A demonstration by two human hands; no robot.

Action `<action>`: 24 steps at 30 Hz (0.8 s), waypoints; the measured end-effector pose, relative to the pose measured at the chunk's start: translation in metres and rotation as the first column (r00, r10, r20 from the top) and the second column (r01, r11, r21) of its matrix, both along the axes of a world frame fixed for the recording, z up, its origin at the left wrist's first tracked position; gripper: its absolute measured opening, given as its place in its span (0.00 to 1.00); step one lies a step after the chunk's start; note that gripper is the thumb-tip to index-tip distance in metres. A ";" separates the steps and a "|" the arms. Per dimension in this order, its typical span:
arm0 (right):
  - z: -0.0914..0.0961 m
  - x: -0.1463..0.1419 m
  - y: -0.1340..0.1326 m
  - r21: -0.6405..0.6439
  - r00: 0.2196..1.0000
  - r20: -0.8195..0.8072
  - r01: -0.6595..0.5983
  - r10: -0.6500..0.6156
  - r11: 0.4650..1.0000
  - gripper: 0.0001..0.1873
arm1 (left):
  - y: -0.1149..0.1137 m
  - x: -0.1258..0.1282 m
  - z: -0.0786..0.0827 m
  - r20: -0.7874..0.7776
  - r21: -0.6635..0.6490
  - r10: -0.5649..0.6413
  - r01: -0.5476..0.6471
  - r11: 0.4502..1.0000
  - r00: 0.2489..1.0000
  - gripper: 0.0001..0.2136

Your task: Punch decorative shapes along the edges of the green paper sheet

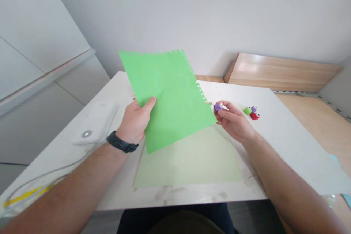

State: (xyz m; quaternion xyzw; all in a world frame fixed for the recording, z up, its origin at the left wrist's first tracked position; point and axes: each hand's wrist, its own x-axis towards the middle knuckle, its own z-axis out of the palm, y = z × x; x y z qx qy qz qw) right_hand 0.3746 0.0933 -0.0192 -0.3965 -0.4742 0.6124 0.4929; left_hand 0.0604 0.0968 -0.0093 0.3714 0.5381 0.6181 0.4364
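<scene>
Head view: a green paper sheet [170, 98] is held tilted up above the bench [287, 142] by the left grip [134, 121], its lower edge pinched between thumb and fingers. Two of its edges are notched with small punched shapes. A purple craft punch [218, 107] is gripped between the thumb and fingers of the right grip [233, 120], and is held just beside the sheet's punched right edge. Three more craft punches are seen clustered together on the bench, to the right of the right grip: one green [247, 110], one purple [253, 109] and one red [255, 116]. One pale green sheet [189, 161] is laid flat on the bench beneath the held sheet. A white charger [94, 122] with a cable [49, 179] is placed near the left forearm. A black wristband [122, 142] is worn on the left wrist.
</scene>
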 end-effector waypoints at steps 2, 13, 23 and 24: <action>0.001 0.000 0.001 -0.027 1.000 -0.015 0.004 -0.005 1.000 0.15 | 0.000 0.000 -0.003 -0.027 0.001 -0.014 0.014 1.000 1.000 0.11; 0.006 -0.008 -0.003 -0.086 0.998 -0.061 -0.039 0.034 0.996 0.13 | -0.003 0.003 -0.003 -0.084 -0.003 -0.019 0.019 1.000 0.996 0.14; 0.001 -0.001 -0.001 -0.061 0.999 0.005 -0.039 0.039 0.997 0.13 | -0.004 0.004 -0.004 -0.079 0.016 -0.041 0.043 0.999 0.996 0.13; 0.000 -0.001 -0.001 -0.057 0.999 0.004 -0.041 0.041 0.998 0.13 | -0.003 0.004 -0.004 -0.088 0.016 -0.036 0.038 0.999 0.995 0.12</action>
